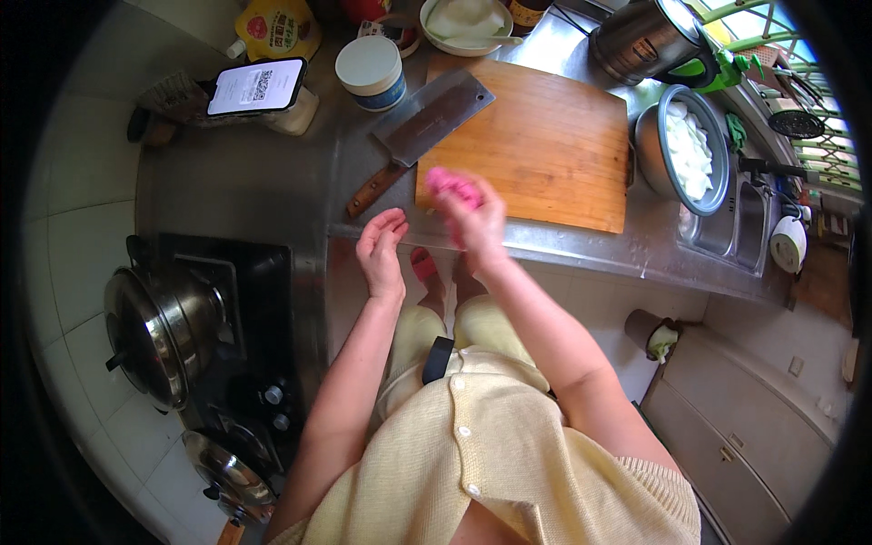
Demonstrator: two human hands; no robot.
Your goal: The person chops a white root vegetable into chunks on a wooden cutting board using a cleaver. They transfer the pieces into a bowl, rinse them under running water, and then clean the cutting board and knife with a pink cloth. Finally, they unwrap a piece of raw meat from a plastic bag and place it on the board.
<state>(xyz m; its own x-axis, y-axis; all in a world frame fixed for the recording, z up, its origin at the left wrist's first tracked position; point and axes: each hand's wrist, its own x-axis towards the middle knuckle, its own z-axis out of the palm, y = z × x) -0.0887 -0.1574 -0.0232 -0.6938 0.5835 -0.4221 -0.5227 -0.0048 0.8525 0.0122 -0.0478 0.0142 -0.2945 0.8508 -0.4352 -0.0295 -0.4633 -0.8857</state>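
Observation:
My right hand (480, 214) is closed around a bunched pink cloth (451, 185) above the near left corner of a wooden cutting board (545, 150). To its left, my left hand (383, 248) is held over the counter's front edge, fingers slightly curled and nothing in it. A cleaver (436, 112) lies with its broad blade across the board's left edge. Its wooden handle (375, 189) rests toward the counter front, just beyond my left hand.
A metal basin (657, 153) of white cut pieces stands right of the board, by the sink (749, 218). Behind are a lidded white tub (370, 71), a bowl (466, 44), and an electric kettle (644, 44). A propped phone (257, 87) and a steamer pot (160, 327) on the stove are leftward.

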